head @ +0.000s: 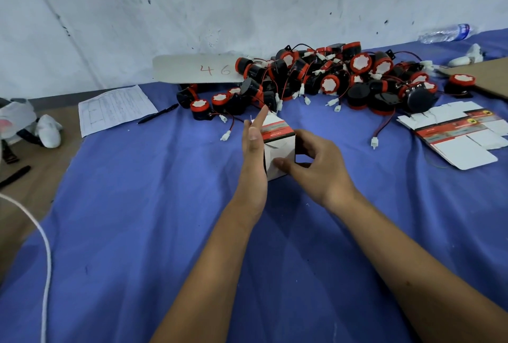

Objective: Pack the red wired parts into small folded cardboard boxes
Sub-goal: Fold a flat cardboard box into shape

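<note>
Both forearms reached forward over the blue cloth (137, 232) on the tabletop. The left hand (254, 161) stood on edge, its fingers (260, 118) straight and pressed flat against the left side of one small box (279, 147). The right hand (316, 166) gripped that box from the right, thumb on the near face and fingers curled round the far side. The box stood near mid-cloth, just in front of a pile of red-and-black wired parts (330, 78), too many and too tangled to count. Flat unfolded boxes (456, 133) lay to the right, count unclear. One paper sheet (115, 109) and one pen (158, 114) lay to the left.
</note>
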`<state>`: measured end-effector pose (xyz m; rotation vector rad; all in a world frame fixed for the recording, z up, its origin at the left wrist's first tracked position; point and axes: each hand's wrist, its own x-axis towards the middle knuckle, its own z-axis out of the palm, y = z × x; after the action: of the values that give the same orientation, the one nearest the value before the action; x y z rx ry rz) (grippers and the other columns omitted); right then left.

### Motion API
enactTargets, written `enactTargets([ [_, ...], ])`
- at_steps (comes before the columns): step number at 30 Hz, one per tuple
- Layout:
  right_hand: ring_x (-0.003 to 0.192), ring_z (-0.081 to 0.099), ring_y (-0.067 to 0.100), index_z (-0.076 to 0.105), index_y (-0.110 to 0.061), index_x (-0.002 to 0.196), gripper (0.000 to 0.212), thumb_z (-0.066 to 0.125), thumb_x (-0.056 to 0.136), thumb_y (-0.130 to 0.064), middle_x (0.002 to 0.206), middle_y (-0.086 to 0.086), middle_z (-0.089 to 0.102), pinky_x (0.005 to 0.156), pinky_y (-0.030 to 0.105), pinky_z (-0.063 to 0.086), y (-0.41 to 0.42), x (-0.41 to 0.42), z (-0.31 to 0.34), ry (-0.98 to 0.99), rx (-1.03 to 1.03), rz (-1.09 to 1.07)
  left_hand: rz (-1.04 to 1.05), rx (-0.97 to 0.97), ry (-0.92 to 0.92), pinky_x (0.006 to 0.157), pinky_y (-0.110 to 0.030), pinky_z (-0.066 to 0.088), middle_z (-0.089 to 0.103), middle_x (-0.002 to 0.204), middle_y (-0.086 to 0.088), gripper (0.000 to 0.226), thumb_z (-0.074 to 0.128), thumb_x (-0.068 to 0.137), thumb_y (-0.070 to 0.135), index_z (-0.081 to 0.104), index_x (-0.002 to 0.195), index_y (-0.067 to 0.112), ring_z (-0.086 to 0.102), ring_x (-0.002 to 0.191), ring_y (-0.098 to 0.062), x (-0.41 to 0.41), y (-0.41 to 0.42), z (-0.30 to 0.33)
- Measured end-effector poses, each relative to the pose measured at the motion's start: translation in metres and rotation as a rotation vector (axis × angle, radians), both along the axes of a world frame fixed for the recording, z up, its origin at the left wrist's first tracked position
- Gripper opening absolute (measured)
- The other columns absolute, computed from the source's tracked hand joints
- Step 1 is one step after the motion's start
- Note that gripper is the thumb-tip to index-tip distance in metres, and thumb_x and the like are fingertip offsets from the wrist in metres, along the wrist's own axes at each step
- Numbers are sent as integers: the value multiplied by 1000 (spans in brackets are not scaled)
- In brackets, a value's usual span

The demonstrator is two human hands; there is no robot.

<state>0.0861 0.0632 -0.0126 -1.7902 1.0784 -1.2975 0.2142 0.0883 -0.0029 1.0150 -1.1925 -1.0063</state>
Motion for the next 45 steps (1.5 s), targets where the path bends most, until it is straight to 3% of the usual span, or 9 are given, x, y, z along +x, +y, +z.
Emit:
enactTargets([
  [3, 95, 69, -2, 72, -25, 117, 36, 77, 85, -9, 101, -18, 75, 84, 27, 59, -1, 2, -2, 46, -30, -66, -26, 8, 53, 121, -56, 35, 28, 168, -4, 60, 28, 101, 70, 41, 154, 44, 34, 153, -24, -3, -1, -4],
  [7, 92, 69, -2, 72, -23, 116, 34, 78, 84, -12, 98, -16, 75, 81, 21, 57, -3, 2, -3, 62, -62, -144, -24, 9, 49, 126, -55, 25, 26, 170, -2, 63, 30, 95, 69, 42, 153, 47, 21, 158, -23, -6, 0, -5],
  [14, 88, 64, -11, 66, -26, 114, 39, 78, 81, -11, 93, -24, 69, 73, 3, 45, -3, 1, -6, 84, -59, -198, -84, -13, 44, 127, -55, 20, 26, 169, -4, 76, 33, 86, 78, 45, 153, 43, 22, 158, -24, -8, 1, -6],
  [21, 92, 66, 7, 59, -29, 127, 59, 85, 75, -22, 102, -9, 71, 76, 25, 56, -4, -1, -2, 112, 73, 0, -87, 40, 129, 114, -55, 45, 62, 145, -1, 68, 26, 97, 70, 45, 152, 35, 59, 134, -20, 0, 4, 1],
  [25, 103, 69, 20, 64, -19, 120, 46, 76, 76, -13, 107, 2, 74, 89, 32, 55, -6, -4, -1, -160, 177, 164, -74, 69, 197, 113, -60, 44, 62, 144, -7, 72, 23, 96, 66, 46, 152, 27, 60, 132, -27, 3, 5, 6],
  [31, 88, 70, 21, 66, -21, 113, 37, 66, 83, 1, 94, 0, 75, 74, 31, 59, -6, -1, -3, -80, 138, 44, -94, 94, 207, 116, -57, 42, 62, 144, -12, 77, 28, 93, 71, 49, 150, 23, 59, 133, -28, 0, 7, 7],
  [37, 91, 69, 16, 62, -20, 119, 39, 62, 85, -1, 98, -3, 73, 83, 40, 58, -9, -1, -6, 9, 149, -57, -113, 88, 111, 117, -41, 44, 60, 146, -6, 74, 27, 92, 66, 46, 153, 27, 59, 134, -18, -9, 5, 1],
  [39, 95, 70, 18, 63, -17, 119, 40, 65, 84, 2, 101, -1, 74, 86, 42, 58, -10, -3, -4, 3, 148, -14, -105, 82, 108, 114, -37, 46, 61, 146, -4, 74, 27, 93, 65, 42, 155, 28, 59, 133, -15, -9, 5, 1],
  [45, 91, 73, 23, 68, -12, 115, 41, 82, 77, -8, 98, 7, 77, 80, 32, 59, -11, -19, 1, -126, 190, 269, -89, 76, 179, 113, -48, 48, 67, 137, 2, 75, 30, 95, 76, 39, 155, 32, 63, 129, -20, -4, 9, 8],
])
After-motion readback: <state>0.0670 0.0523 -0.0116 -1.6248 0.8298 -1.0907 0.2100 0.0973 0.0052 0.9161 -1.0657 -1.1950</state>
